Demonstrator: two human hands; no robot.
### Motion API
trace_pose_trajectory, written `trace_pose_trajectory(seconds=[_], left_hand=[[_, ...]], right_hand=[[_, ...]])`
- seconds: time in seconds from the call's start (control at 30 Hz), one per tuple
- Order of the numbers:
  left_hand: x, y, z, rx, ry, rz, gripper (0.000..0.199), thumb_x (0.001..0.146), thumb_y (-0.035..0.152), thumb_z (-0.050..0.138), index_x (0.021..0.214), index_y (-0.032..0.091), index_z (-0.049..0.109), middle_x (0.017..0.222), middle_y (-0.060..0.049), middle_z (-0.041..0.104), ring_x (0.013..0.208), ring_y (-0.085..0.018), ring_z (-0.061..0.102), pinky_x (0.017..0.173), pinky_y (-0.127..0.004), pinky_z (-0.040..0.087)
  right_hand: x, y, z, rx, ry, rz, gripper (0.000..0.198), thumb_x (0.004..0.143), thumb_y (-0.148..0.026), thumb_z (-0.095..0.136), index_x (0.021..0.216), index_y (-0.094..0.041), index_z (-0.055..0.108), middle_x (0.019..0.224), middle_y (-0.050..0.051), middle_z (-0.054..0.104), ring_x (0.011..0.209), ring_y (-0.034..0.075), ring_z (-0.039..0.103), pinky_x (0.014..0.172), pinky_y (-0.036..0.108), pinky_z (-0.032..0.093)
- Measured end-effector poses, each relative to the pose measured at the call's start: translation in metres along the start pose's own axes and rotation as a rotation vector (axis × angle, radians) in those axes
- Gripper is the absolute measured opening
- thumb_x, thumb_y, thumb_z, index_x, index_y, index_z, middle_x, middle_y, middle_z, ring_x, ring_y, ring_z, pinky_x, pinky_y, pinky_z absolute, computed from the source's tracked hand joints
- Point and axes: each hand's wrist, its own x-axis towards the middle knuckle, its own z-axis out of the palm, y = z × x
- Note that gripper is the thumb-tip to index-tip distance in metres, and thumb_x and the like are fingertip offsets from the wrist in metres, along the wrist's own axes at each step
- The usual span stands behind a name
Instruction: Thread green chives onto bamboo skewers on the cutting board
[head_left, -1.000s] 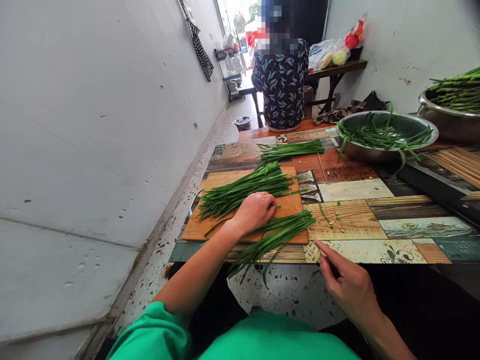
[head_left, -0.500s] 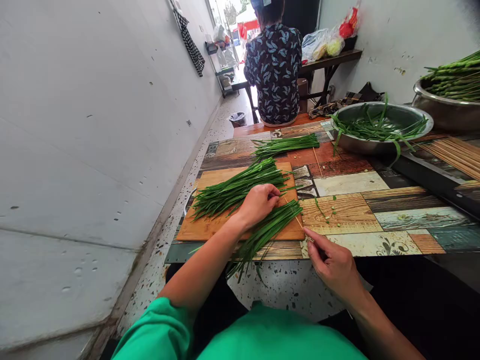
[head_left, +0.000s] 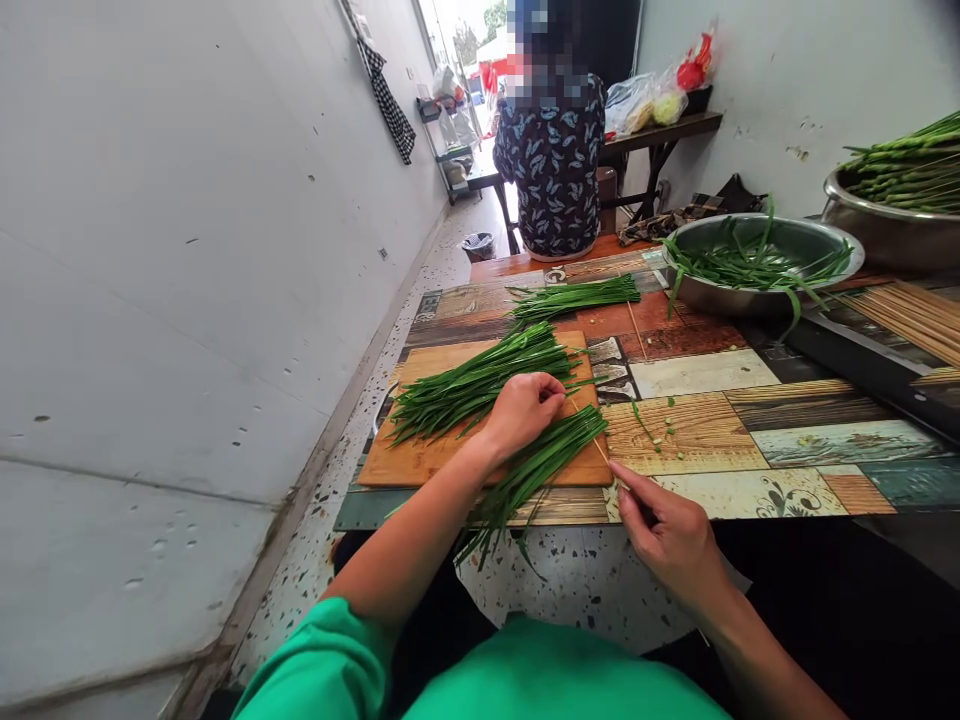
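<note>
My right hand (head_left: 664, 525) pinches the near end of a thin wooden skewer (head_left: 602, 452) at the table's front edge. The skewer slants away to the left, with a row of green chives (head_left: 551, 455) threaded along it. Their leaf ends hang past the table edge. My left hand (head_left: 527, 408) is closed in a pinch at the skewer's far end; what lies between the fingertips is too small to make out. Just beyond it, a thick pile of loose chives (head_left: 480, 385) lies on the wooden cutting board (head_left: 420, 460).
Behind the board lies another bunch of chives (head_left: 577, 295) beside a skewer (head_left: 637, 330). To the right are a metal bowl (head_left: 757, 295) of chives, a knife (head_left: 862, 370), a bundle of skewers (head_left: 907, 315) and a pot (head_left: 870, 230) of green stalks. A person (head_left: 555, 170) sits ahead, back turned.
The view has shifted slightly. Both hands keep nearly the same places around the skewer, and no thing has visibly been taken up or let go.
</note>
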Motion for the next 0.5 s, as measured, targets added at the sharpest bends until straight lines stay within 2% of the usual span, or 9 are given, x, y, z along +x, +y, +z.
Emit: trace_pose_trajectory(seconds=[0.2, 0.37, 0.5], left_hand=[[-0.005, 0.007, 0.005, -0.014, -0.031, -0.006, 0.013, 0.079, 0.015, 0.058, 0.08, 0.014, 0.071, 0.075, -0.002, 0.071, 0.066, -0.012, 0.06, 0.066, -0.022, 0.046], [-0.011, 0.01, -0.007, 0.037, -0.174, 0.135, 0.02, 0.083, 0.016, 0.054, 0.085, 0.018, 0.074, 0.082, -0.001, 0.073, 0.073, -0.013, 0.063, 0.071, -0.023, 0.047], [0.002, 0.002, -0.025, 0.324, 0.004, 0.09, 0.017, 0.083, 0.021, 0.058, 0.089, 0.017, 0.074, 0.091, -0.007, 0.07, 0.082, -0.019, 0.063, 0.079, -0.03, 0.047]], right_hand=[[0.001, -0.002, 0.0, -0.006, 0.018, 0.015, 0.035, 0.087, -0.021, 0.047, 0.114, -0.017, 0.069, 0.094, 0.006, 0.075, 0.076, 0.016, 0.072, 0.069, 0.023, 0.059], [0.002, 0.0, 0.004, -0.03, 0.033, 0.003, 0.034, 0.087, -0.02, 0.047, 0.113, -0.017, 0.069, 0.096, 0.007, 0.075, 0.078, 0.017, 0.073, 0.072, 0.024, 0.059], [0.001, 0.001, 0.004, -0.037, 0.003, 0.004, 0.034, 0.088, -0.02, 0.046, 0.114, -0.016, 0.068, 0.097, 0.007, 0.075, 0.079, 0.016, 0.072, 0.071, 0.023, 0.058]])
